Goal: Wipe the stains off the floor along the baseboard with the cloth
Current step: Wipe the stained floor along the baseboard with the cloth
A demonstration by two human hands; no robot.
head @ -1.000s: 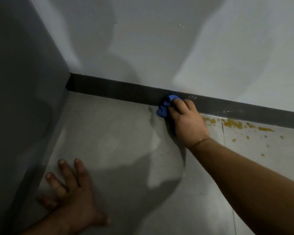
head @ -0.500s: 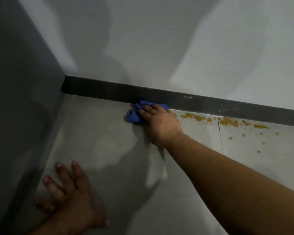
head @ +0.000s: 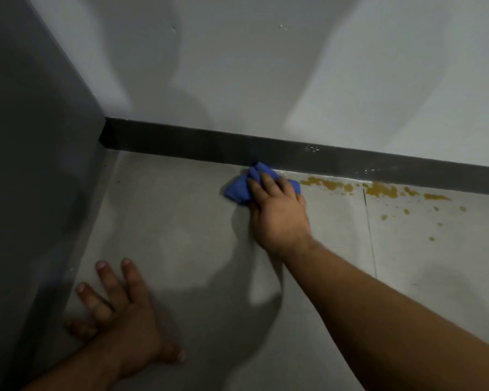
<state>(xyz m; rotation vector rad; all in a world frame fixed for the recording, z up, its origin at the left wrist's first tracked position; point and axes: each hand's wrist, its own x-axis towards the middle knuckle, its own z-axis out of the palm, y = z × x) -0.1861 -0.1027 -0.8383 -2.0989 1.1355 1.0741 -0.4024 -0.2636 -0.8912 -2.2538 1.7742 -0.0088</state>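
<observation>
My right hand (head: 278, 213) presses a crumpled blue cloth (head: 240, 189) flat on the grey floor (head: 181, 221), right against the dark baseboard (head: 195, 146). The cloth sticks out to the left of my fingers and a corner shows on the right. Yellow-brown stains (head: 378, 190) run along the baseboard just right of the cloth, with smaller spots scattered farther out. My left hand (head: 124, 314) lies palm down on the floor at the lower left, fingers spread, holding nothing.
A dark grey wall (head: 31, 165) closes the left side and meets the baseboard in a corner. A pale wall (head: 266, 80) rises above the baseboard. A thin floor joint (head: 369, 232) runs toward me from the stains.
My right hand slid the cloth left along the baseboard, then back a little to the right. A stretch of stains it covered a second ago now shows. My left hand stayed planted.
</observation>
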